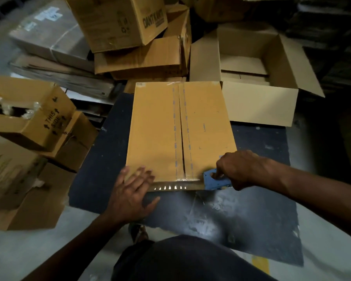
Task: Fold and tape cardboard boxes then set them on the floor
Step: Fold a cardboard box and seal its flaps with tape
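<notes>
Item: flat brown cardboard box [166, 128], light, stiff; our left hand [130, 191] pressed flat on its near edge, right hand [237, 169] gripped blue tape dispenser [211, 179] there.

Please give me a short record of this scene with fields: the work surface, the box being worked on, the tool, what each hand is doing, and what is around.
surface: dark mat on the floor
box: cardboard box on the mat, flaps closed, clear tape along the centre seam
tool: blue tape dispenser at the box's near edge
left hand: flat, fingers straight, pressing the near edge
right hand: grips the dispenser
surroundings: open empty box behind on the right; stacked boxes behind
</notes>
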